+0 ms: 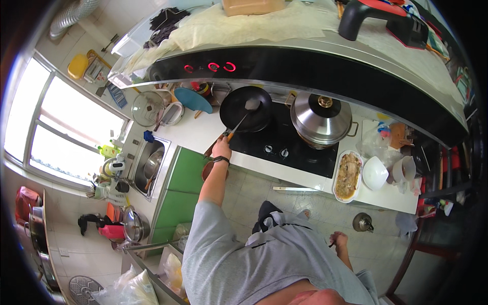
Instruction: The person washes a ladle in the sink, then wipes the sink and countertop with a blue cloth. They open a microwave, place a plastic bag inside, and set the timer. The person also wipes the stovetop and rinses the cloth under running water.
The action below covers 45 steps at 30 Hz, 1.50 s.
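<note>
My left hand [222, 147] is closed around the wooden handle of a metal spatula [240, 123]. The spatula's blade rests inside a black wok [236, 104] on the left side of the black cooktop [259, 147]. The wok's handle runs close to the same hand; whether my fingers grip it too, I cannot tell. Low at my right side hangs my right hand [339, 240], its fingers curled, with a small dark bit showing at them. To the right of the wok stands a large steel pot [320, 119] with a domed lid.
A white oval dish of cooked food [348, 175] and a white bowl [375, 173] stand right of the cooktop. Above it projects the range hood [305, 63]. At left are a sink [150, 165] and a blue lid [193, 100]. A metal kettle [363, 222] sits on the floor.
</note>
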Each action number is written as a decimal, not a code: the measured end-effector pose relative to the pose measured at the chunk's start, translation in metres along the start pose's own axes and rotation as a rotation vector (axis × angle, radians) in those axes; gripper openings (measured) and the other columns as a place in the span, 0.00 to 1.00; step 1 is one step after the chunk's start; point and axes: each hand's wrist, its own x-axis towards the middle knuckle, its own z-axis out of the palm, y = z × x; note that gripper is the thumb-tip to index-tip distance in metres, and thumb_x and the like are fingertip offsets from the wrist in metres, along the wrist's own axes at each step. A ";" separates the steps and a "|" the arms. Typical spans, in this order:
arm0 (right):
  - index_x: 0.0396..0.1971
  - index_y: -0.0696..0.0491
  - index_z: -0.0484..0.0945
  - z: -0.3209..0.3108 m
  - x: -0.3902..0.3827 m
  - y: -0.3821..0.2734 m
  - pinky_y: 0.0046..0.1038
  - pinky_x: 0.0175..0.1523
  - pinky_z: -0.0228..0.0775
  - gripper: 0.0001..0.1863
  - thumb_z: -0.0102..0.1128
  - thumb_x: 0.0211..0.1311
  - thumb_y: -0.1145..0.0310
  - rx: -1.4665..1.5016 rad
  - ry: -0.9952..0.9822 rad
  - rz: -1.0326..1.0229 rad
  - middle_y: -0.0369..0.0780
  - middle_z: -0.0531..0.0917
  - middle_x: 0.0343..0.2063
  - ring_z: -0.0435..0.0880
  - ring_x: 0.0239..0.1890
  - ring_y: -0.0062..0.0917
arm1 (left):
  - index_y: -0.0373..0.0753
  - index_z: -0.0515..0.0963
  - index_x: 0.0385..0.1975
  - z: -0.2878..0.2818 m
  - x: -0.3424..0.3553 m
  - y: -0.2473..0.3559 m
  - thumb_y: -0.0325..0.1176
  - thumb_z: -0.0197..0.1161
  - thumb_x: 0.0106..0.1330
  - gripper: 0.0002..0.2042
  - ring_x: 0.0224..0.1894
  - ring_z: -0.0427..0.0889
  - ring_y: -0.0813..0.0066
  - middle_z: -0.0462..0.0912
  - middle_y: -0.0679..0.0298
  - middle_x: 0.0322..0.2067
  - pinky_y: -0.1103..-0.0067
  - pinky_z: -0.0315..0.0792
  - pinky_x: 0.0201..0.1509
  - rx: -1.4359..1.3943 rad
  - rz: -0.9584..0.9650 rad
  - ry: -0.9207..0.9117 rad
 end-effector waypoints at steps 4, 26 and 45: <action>0.41 0.59 0.77 0.017 0.002 -0.031 0.34 0.25 0.77 0.08 0.54 0.64 0.75 0.152 0.095 -0.061 0.48 0.85 0.28 0.84 0.23 0.33 | 0.33 0.84 0.40 0.006 -0.020 -0.012 0.32 0.64 0.68 0.09 0.21 0.83 0.69 0.87 0.61 0.24 0.72 0.77 0.25 -0.616 -0.268 -0.098; 0.39 0.56 0.83 0.125 -0.105 0.147 0.34 0.27 0.77 0.12 0.49 0.68 0.70 0.313 0.316 0.187 0.47 0.87 0.32 0.85 0.25 0.34 | 0.41 0.76 0.21 0.180 -0.051 0.069 0.46 0.73 0.64 0.18 0.15 0.73 0.79 0.76 0.68 0.16 0.79 0.67 0.19 -1.121 -0.562 -0.729; 0.38 0.57 0.78 0.217 -0.175 0.277 0.31 0.22 0.65 0.07 0.55 0.62 0.74 -0.530 0.391 -0.096 0.41 0.78 0.22 0.77 0.19 0.29 | 0.34 0.84 0.49 0.201 0.012 0.118 0.58 0.66 0.62 0.30 0.57 0.84 0.54 0.84 0.48 0.52 0.67 0.78 0.61 0.024 -0.294 -0.600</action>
